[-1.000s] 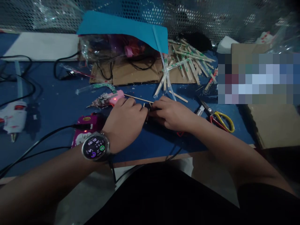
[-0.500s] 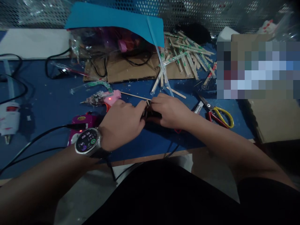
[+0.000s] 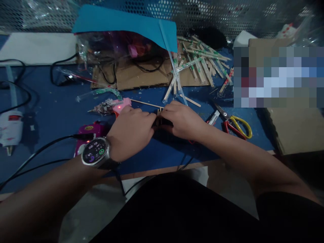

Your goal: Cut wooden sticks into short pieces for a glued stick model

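My left hand (image 3: 131, 131), with a watch (image 3: 95, 152) on its wrist, and my right hand (image 3: 181, 119) meet over the blue table. Both are closed, fingers curled, on a small piece made of wooden sticks (image 3: 159, 116). Only its narrow middle shows between my fingertips; the ends and the dark underside are hidden. Just beyond my left hand lies a pink glue gun (image 3: 121, 105) with a red light lit. A thin wooden stick (image 3: 146, 103) runs from it towards my right hand. A box cutter (image 3: 214, 117) lies beside my right forearm.
Scissors (image 3: 235, 125) with yellow and red handles lie at right, near a cardboard box (image 3: 298, 131). Wrapped chopsticks (image 3: 202, 64) are heaped at the back. A white glue gun (image 3: 11, 126) sits at far left. Cables cross beside a magenta device (image 3: 88, 130).
My fingers have shifted slightly around the wooden piece, and my left thumb and forefinger sit a little differently. Both hands stay in place; the view has moved slightly.
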### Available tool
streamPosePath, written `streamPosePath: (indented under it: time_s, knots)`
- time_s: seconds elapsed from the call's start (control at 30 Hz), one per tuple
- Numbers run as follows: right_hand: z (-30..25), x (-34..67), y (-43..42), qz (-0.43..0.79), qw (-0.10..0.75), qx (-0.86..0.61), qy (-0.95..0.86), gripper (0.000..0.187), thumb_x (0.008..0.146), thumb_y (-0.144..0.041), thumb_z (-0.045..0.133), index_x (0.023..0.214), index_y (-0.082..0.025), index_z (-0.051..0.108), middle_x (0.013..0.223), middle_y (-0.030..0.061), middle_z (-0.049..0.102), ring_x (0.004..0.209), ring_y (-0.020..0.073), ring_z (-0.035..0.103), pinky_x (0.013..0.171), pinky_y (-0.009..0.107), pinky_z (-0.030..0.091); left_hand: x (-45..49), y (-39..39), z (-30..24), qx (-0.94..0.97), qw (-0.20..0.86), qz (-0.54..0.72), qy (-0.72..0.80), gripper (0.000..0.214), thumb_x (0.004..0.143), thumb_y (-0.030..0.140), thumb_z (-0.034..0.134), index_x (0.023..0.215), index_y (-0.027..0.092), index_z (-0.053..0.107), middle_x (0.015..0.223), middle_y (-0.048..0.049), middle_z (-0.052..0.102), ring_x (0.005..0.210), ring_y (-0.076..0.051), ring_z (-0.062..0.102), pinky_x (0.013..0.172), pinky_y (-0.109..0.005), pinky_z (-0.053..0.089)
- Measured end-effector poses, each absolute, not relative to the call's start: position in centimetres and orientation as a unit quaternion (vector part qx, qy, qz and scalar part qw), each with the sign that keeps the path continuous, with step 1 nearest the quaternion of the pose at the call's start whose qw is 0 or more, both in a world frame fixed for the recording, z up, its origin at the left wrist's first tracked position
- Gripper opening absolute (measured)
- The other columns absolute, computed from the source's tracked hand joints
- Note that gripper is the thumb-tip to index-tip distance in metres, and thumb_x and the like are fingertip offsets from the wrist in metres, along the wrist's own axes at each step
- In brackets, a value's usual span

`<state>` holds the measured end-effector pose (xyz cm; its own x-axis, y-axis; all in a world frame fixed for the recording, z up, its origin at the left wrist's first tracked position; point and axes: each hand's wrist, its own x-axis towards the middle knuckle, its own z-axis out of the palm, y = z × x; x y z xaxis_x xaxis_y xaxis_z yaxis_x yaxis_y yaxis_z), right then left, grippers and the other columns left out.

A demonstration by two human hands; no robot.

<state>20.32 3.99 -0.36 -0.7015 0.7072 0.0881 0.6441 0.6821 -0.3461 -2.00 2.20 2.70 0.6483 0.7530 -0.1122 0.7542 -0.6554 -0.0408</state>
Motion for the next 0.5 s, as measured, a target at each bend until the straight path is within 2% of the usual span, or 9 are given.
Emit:
streamPosePath:
  time_s: [0.1,0.3,0.5]
  knots:
    - [-0.49,20.51,4.13,0.155,0.117,-0.365,-0.911,0.017,0.107,-0.024,0.065,0.111,-0.013,0.078,0.112,0.0157,0.077,0.109,0.0324,0.063,0.099,0.045,0.048,-2.08,2.20,2.45,0.913,0.000,-0.049,0.406,0.019,0.105,0.028,0.058,0.098,0.021,0.074,0.095,-0.0106,0.082,0.102,-0.035,0.075,0.091,-0.051,0.050]
    - [-0.58,20.87,4.26,0.176,0.129,-0.350,-0.911,0.019,0.106,-0.035,0.071,0.105,-0.017,0.077,0.107,0.0126,0.075,0.108,0.0315,0.063,0.099,0.044,0.048,-1.79,2.15,2.56,0.914,0.020,-0.048,0.403,0.022,0.106,0.025,0.055,0.098,0.021,0.075,0.092,-0.0110,0.079,0.102,-0.037,0.074,0.092,-0.054,0.049]
    - [-0.42,20.74,4.21,0.181,0.130,-0.352,-0.909,0.007,0.103,-0.024,0.072,0.103,-0.018,0.075,0.101,0.0105,0.077,0.101,0.0296,0.064,0.094,0.042,0.048,-1.61,2.12,2.83,0.911,0.020,-0.061,0.407,0.023,0.106,0.027,0.055,0.096,0.021,0.076,0.091,-0.0106,0.077,0.106,-0.037,0.074,0.095,-0.055,0.050]
